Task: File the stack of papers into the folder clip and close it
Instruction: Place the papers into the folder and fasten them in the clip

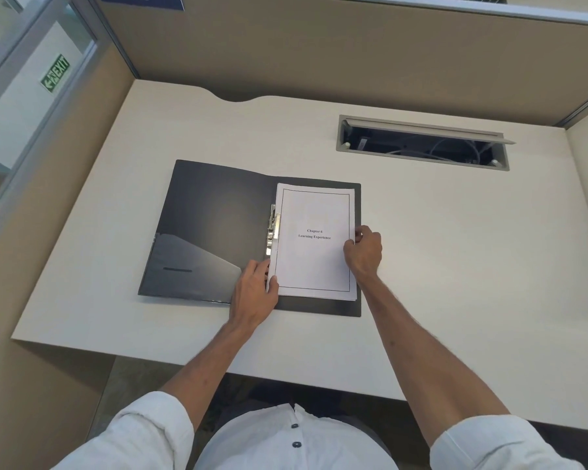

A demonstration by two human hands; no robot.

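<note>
Folder [214,228] is seen in dark grey, papers [314,245] in white with a thin black border, desk [421,249] in cream.

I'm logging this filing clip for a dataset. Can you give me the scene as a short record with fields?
setting: white desk in a cubicle
folder: black, lying open and flat
papers: stack on the folder's right half, top sheet reads "Chapter 6 Learning Experience"
clip: metal, at the stack's left edge
left hand: at the stack's lower left corner
right hand: at the stack's right edge
folder state: not yet closed
</note>
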